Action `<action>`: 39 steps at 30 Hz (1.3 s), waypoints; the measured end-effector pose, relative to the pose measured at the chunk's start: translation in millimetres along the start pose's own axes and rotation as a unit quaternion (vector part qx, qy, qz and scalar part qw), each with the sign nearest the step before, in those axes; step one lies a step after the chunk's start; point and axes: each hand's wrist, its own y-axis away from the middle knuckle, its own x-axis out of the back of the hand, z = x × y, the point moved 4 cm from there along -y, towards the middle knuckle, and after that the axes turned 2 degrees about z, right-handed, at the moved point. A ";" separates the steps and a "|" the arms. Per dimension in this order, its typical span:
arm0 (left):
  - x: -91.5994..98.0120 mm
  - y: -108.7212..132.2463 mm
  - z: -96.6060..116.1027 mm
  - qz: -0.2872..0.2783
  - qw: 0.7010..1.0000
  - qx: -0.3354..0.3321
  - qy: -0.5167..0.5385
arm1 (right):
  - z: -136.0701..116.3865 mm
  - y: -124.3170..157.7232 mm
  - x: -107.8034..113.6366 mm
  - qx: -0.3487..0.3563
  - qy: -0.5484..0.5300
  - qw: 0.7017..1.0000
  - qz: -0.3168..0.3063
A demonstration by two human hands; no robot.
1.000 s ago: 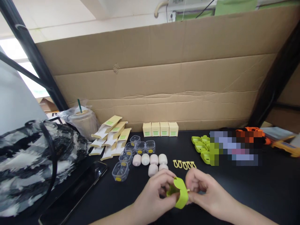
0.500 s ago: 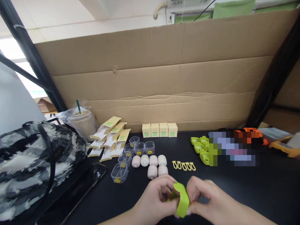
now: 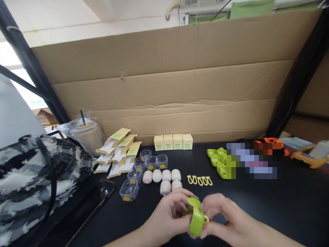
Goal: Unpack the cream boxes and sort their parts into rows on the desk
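A lime-green, soft-looking cover (image 3: 196, 221) with a rounded flap at its top is between my two hands. My left hand (image 3: 174, 214) grips it from the left, thumb on the near side, some fingers hidden behind it. My right hand (image 3: 222, 218) closes on its right edge with thumb and fingertips. A small pale-yellow loop (image 3: 206, 219) sticks out of the cover's right side, between those fingers. Beyond my hands lie several matching yellow loops (image 3: 199, 180) in a row. More green covers (image 3: 217, 160) lie farther right.
Several rounded pale pieces (image 3: 166, 175) stand beyond my left hand, with clear plastic cups (image 3: 129, 189) beside them. Small cream boxes (image 3: 168, 142) line the back; flattened cartons (image 3: 120, 151) overlap at left. A phone (image 3: 79, 212), a bag (image 3: 23, 185) and a wrapped drink (image 3: 87, 135) occupy the left.
The green cover has turned slightly in my hands and shifted a little left. The yellow loop on its right side now shows. The whole view has shifted slightly.
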 end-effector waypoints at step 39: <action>29.1 -70.6 76.2 -0.003 0.943 -0.072 -0.324 | -34.3 -3.0 64.5 0.233 0.236 0.877 0.348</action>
